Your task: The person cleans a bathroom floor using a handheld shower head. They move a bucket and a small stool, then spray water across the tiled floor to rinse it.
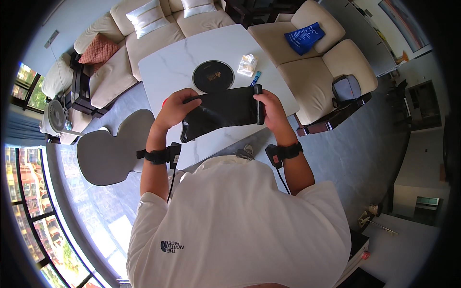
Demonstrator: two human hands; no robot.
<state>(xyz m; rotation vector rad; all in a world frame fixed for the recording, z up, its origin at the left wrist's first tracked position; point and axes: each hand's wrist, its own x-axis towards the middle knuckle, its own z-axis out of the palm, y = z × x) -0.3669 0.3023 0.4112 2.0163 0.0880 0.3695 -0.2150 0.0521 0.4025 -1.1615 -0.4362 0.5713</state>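
Observation:
Between my hands stretches a sheet of glossy black plastic (pixel 221 108), probably a bin bag, partly unwound from a slim black roll (pixel 259 108). My left hand (pixel 179 108) pinches the loose end, thumb on top, and a flap of it droops below. At the other end, my right hand (pixel 271 108) grips the upright roll. The sheet is held above a white marble-patterned table (pixel 165 64). Just beyond it lies a round black disc (pixel 213 76) with gold marking. A crumpled clear plastic packet (pixel 247 65) and a small blue packet (pixel 255 78) are to its right.
A grey chair (pixel 115 151) stands at the table's left, with a white fan (pixel 54 117) behind. Beige sofas (pixel 151 45) border the far and right sides. A blue bag (pixel 305 39) and a grey bag (pixel 346 89) rest on the right sofa. Cables hang from both wrist straps.

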